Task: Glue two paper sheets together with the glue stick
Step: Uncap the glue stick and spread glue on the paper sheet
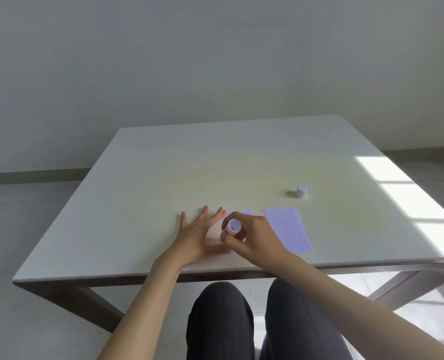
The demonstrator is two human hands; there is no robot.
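Two pale lilac paper sheets lie near the table's front edge. The left sheet [244, 213] is mostly hidden under my hands. The right sheet [288, 229] lies bare beside it. My left hand [197, 236] rests flat on the left sheet, fingers spread. My right hand [254, 239] grips the white glue stick [233, 226], held upright with its tip down on the left sheet. The glue stick's white cap [302, 191] stands apart on the table, farther back on the right.
The white table [189, 165] has its front edge [137, 278] just beyond my knees. A bright patch of sunlight falls on its right side. A plain wall stands behind, with floor to both sides.
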